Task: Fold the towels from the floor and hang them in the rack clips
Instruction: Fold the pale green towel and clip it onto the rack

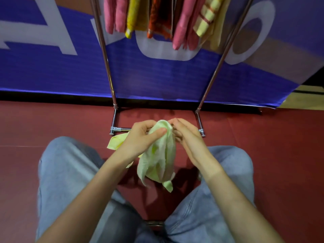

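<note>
Jeans-clad knees are seen lowest in frame, w/ both forearms reaching fwd between them. Held up off the red floor, just short of the rack's front base bar, is a pale green towel. It is bunched, not flat; its lower end hangs loose between the knees, and one corner sticks out to the left under the wrist.

Grip: the L hand is closed round the towel's top, thumb pressed across the cloth. The R hand has its fingers curled at the same top fold from the other side, apparently pinching the edge.

Step judged: folding barely begun, approx. the sorting-out stage, as corners are not yet found or matched. Next move calls for two adjacent corners to be located and pinched, the cloth shaken or spread flat, then halved w/ edges aligned.

Only then can it be lifted to the rack. Hung towels (pink, yellow, orange-red, cream-striped) are already crowded along the top, so a free clip must be sought; the clips are out of view above the frame. A blue banner stands behind.
</note>
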`<state>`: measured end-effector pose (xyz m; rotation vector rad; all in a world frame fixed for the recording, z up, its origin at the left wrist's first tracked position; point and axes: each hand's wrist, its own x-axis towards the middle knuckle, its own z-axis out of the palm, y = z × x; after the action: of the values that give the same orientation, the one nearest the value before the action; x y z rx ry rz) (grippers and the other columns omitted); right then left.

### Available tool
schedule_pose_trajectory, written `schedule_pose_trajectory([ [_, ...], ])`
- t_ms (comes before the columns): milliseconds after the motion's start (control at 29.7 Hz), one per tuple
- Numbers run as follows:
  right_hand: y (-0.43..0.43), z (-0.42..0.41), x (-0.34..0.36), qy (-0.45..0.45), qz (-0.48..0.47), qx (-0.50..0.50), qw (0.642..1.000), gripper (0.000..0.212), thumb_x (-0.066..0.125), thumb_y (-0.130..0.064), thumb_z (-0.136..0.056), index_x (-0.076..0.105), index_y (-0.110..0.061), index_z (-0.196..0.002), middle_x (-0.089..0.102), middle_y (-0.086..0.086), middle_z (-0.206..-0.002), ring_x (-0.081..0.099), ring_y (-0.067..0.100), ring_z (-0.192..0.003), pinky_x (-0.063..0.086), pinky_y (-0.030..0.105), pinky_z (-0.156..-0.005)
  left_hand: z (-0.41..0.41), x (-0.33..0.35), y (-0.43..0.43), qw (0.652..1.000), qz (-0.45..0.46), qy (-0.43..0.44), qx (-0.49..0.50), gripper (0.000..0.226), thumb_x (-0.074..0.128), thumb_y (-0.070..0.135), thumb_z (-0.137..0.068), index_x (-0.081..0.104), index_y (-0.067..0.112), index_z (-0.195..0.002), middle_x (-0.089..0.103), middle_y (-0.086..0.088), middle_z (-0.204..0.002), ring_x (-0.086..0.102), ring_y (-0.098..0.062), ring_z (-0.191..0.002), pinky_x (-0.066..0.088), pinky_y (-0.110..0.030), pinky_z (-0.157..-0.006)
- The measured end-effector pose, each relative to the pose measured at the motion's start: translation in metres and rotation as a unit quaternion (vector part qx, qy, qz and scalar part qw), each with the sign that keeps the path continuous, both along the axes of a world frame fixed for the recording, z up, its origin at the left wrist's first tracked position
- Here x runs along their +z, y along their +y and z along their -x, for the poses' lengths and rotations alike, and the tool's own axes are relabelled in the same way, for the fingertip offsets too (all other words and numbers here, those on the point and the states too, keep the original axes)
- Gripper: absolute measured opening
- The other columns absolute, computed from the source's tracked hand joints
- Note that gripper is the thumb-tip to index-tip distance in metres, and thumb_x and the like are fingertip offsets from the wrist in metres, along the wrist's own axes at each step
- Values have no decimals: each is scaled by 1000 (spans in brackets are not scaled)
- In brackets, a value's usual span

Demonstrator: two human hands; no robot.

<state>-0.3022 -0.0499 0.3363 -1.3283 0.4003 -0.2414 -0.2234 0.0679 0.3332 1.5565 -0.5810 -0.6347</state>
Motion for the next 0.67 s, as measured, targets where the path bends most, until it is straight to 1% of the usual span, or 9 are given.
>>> schedule_pose_trajectory([
  [67, -2, 0, 1, 8, 52, -6, 999, 14, 53, -18, -89, 63, -16, -79, 63, -13, -64, 56, -2, -61, 43, 12, -62, 0, 1, 0, 1000, -11, -7, -3, 16, 62, 28, -70, 62, 12, -69, 55, -15, -73, 48, -22, -70, 38, -33, -64],
  [135, -2, 2, 3, 6, 89, -8, 996, 9, 57, -15, -86, 65, -17, -82, 65, -8, -76, 60, -2, -71, 47, 13, -71, -2, 4, 0, 999, -24, -24, -15, 12, 66, 23, -74, 63, 14, -68, 57, -15, -74, 49, -22, -71, 39, -33, -65],
  [269, 0, 9, 2, -18, 98, -8, 995, 6, 59, -21, -81, 64, -21, -85, 66, -9, -83, 60, -7, -73, 45, 8, -68, -6, 8, 1, 996, -52, -42, -51, 11, 66, 15, -80, 66, 4, -78, 61, -15, -76, 53, -21, -73, 42, -32, -68],
  [370, 2, 13, -5, -31, 94, -6, 995, 5, 62, -22, -80, 64, -24, -83, 66, -10, -83, 59, -7, -75, 45, 8, -68, -10, 8, 2, 993, -77, -41, -80, 10, 64, 10, -82, 66, 12, -72, 64, 7, -59, 57, -2, -60, 45, -17, -59],
  [437, 3, 15, -12, -35, 99, -9, 994, 7, 64, -20, -78, 63, -22, -85, 65, -8, -86, 59, -5, -78, 45, 9, -72, -13, 6, 3, 991, -92, -45, -87, 14, 64, 11, -82, 64, 15, -69, 61, 13, -49, 54, 5, -50, 43, -10, -52],
  [504, 3, 16, -15, -36, 107, -14, 993, 11, 61, -22, -74, 63, -24, -85, 65, -10, -87, 59, -1, -83, 46, 13, -78, -15, 5, 4, 990, -100, -46, -90, 14, 64, 11, -81, 64, 15, -68, 60, 12, -48, 53, 5, -48, 42, -9, -50],
  [572, 4, 15, -19, -27, 123, -23, 992, 10, 64, -19, -76, 64, -28, -82, 67, -14, -83, 59, 0, -83, 46, 17, -80, -15, 5, 4, 989, -102, -46, -93, 13, 65, 11, -81, 64, 14, -68, 60, 9, -54, 52, 5, -48, 42, -10, -50],
  [639, 3, 14, -22, -12, 133, -48, 990, 15, 63, -11, -82, 65, -26, -77, 67, -14, -74, 59, -2, -75, 46, 15, -73, -15, 3, 3, 988, -107, -50, -102, 12, 65, 12, -81, 64, 12, -69, 59, 2, -60, 51, 3, -50, 41, -12, -52],
  [673, 2, 14, -23, -5, 134, -63, 989, 15, 60, -10, -84, 66, -20, -75, 65, -11, -70, 57, 0, -70, 45, 14, -68, -14, 4, 3, 987, -112, -49, -107, 10, 65, 13, -81, 65, 10, -71, 59, -1, -62, 52, 1, -52, 42, -14, -53],
])
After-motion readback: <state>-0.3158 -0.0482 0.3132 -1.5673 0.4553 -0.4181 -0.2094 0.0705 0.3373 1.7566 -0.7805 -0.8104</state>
